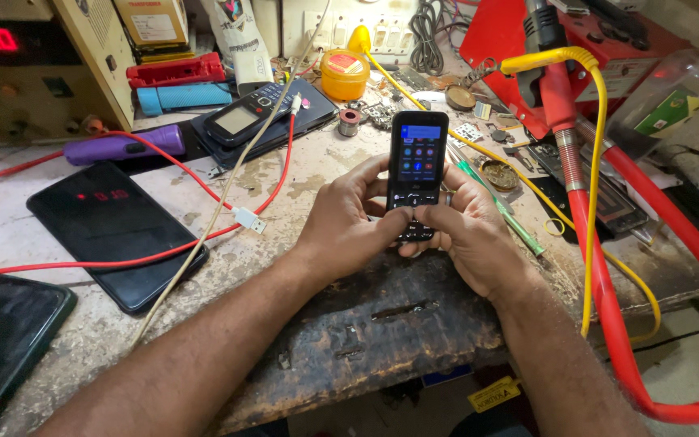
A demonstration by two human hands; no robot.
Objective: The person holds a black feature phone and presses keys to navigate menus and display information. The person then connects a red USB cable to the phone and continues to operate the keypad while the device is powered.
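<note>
A small black keypad phone (pixel 417 154) with a lit blue screen stands upright between both my hands above the workbench (pixel 301 186). My left hand (pixel 348 217) wraps its left side, thumb on the keypad. My right hand (pixel 467 226) grips the right side, its thumb also pressing the keys; a ring shows on one finger. The phone's lower half is hidden by my thumbs.
A large black smartphone (pixel 111 231) lies at left under a red cable (pixel 163 255); a white cable plug (pixel 250 219) rests beside it. Another keypad phone (pixel 248 113) sits on a tablet behind. A green screwdriver (pixel 499 206), yellow tin (pixel 344 74) and thick red hose (pixel 600 267) lie right.
</note>
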